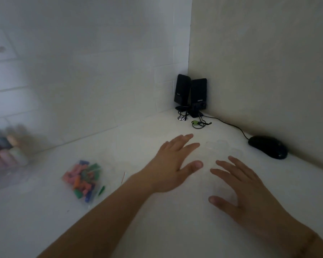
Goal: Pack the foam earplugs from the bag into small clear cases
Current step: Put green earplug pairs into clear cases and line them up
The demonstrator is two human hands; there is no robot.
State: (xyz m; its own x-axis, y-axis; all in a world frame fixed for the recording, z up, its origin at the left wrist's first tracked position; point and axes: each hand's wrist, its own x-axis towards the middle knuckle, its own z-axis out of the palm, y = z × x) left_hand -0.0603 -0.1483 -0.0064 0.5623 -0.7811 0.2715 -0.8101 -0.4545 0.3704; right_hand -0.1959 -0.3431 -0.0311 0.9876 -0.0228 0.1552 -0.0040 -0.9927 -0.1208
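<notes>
Your left hand (171, 165) and right hand (244, 190), fingers spread, hover over a white table (157, 229) in a dim corner; bag (82, 180) lies left, faint clear cases (215, 145) ahead.

Two black speakers (190, 94) stand in the corner, right of the frame's middle. Each carries a small pale brand mark low on its front, one near the left speaker's lower edge, one on the right speaker's lower part. Both are too small and blurred to read.
</notes>
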